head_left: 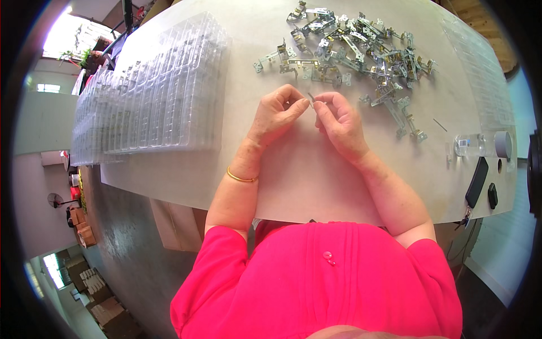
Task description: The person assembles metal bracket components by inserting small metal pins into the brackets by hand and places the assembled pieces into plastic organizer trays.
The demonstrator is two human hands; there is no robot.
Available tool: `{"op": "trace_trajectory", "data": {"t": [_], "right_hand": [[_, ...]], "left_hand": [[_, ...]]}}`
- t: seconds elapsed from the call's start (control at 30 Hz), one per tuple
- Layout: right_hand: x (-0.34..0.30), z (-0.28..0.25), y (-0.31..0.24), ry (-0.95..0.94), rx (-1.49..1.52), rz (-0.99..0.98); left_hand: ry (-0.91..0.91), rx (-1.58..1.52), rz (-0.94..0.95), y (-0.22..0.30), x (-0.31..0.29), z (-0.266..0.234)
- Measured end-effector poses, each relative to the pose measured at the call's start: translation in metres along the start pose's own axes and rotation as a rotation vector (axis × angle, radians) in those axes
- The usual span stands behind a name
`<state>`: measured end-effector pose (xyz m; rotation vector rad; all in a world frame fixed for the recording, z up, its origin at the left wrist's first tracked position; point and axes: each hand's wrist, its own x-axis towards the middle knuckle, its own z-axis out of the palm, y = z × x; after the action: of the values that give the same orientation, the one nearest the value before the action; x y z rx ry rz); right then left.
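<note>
My left hand and my right hand meet over the table just below a heap of metal brackets. Both are closed in a pinch, fingertips almost touching. Between them shows a thin dark metal piece, small and mostly covered by the fingers. It appears to lie in the right hand's pinch; what the left fingertips grip is too small to make out. The brackets are silver-grey with brassy parts, tangled together, and a few stick out toward my right hand.
Stacked clear plastic trays cover the table's left side, with more trays at the far right. On the right lie a thin metal rod, a clear jar with a grey lid, a black phone-like slab and a small black object.
</note>
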<state>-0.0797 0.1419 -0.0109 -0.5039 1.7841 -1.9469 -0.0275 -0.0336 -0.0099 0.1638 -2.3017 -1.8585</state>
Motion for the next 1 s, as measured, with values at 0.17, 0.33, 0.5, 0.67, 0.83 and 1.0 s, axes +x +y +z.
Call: {"op": "trace_trajectory", "data": {"t": [0.17,0.33,0.5,0.67,0.83,1.0], "right_hand": [[0.001,0.005,0.006,0.107,-0.153,-0.188],[0.005,0.002,0.022,0.176,0.036,-0.167],[0.002,-0.010,0.014,0.140,0.339,-0.029],[0.001,-0.001,0.013,0.065,0.056,-0.100],[0.000,0.000,0.008,0.061,-0.064,-0.103],[0.000,0.000,0.007,0.060,-0.094,-0.091]], "left_hand": [[-0.030,-0.011,0.033,-0.005,0.001,-0.001],[-0.092,0.087,0.010,0.003,-0.005,-0.003],[-0.032,-0.214,-0.252,0.018,-0.003,-0.001],[0.073,-0.504,-0.276,0.007,0.002,-0.017],[0.046,-0.517,-0.288,0.007,0.003,-0.015],[0.039,-0.505,-0.269,0.005,0.002,-0.014]]}}
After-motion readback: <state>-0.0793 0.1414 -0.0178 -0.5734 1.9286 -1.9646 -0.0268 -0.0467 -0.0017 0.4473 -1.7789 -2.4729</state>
